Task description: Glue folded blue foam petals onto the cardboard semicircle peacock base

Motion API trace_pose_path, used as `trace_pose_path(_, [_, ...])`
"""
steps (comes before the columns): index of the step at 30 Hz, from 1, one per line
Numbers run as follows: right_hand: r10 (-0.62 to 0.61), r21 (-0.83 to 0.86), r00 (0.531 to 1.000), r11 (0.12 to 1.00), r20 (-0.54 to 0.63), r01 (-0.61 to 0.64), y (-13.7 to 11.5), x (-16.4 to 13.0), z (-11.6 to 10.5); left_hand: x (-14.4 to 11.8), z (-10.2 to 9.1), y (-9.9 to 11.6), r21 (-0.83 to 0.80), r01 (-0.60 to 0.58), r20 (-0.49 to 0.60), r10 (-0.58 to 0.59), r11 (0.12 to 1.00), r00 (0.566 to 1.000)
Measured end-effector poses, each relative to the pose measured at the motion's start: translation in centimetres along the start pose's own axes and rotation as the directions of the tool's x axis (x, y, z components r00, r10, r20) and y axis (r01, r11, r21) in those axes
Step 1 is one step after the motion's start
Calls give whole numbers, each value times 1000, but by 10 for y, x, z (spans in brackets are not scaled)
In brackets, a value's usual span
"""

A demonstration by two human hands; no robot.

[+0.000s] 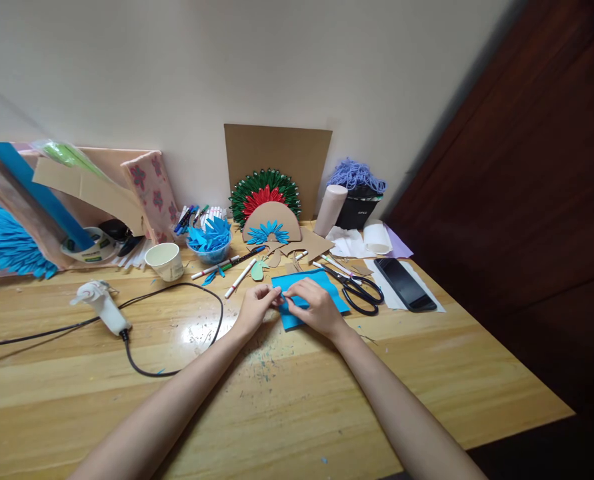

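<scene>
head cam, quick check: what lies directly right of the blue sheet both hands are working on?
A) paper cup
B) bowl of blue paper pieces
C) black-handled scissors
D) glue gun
C: the black-handled scissors lie on the table just right of the blue sheet that the left hand and right hand pinch, while the glue gun, paper cup and bowl all sit to the left.
</scene>
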State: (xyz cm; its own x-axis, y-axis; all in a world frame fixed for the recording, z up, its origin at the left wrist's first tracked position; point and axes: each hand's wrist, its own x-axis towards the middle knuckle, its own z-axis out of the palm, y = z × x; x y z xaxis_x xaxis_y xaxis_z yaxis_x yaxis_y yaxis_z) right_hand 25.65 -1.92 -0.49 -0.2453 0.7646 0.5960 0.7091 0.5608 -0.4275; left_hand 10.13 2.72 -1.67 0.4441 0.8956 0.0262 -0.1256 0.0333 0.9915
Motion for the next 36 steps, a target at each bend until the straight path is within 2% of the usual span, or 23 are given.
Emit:
trace_pose_path(3, [41, 68, 999, 997, -31, -39, -3, 2, -1, 0, -1, -2, -29, 11, -13, -11, 1000, 1000])
trace_pose_path(9, [227, 217, 969, 955, -93, -203, -6, 4, 0, 0, -2, -3, -99, 67, -22, -69, 993, 997])
trace_pose_path(17, [387, 336, 922, 870, -14, -360, -1, 4, 2, 1, -2, -5, -91, 72, -22, -74, 993, 997])
trace_pose_path(20, [364, 299, 931, 892, -29, -340, -1, 4, 1, 0, -1, -6, -72, 62, -25, -64, 995, 998])
trace_pose_path(26, [213, 108, 972, 973, -98, -202, -5, 4, -4, -2, 2, -2, -17, 19, -41, -20, 1000, 999])
trace_pose_path(33, [168, 55, 975, 985, -142, -162, -5, 4, -6, -3, 2, 0, -47, 35, -17, -36, 998, 999])
trace_pose_path(36, [103, -32, 986, 994, -134, -109, -5, 4, -7, -3, 3, 0, -51, 59, 0, -59, 997, 998])
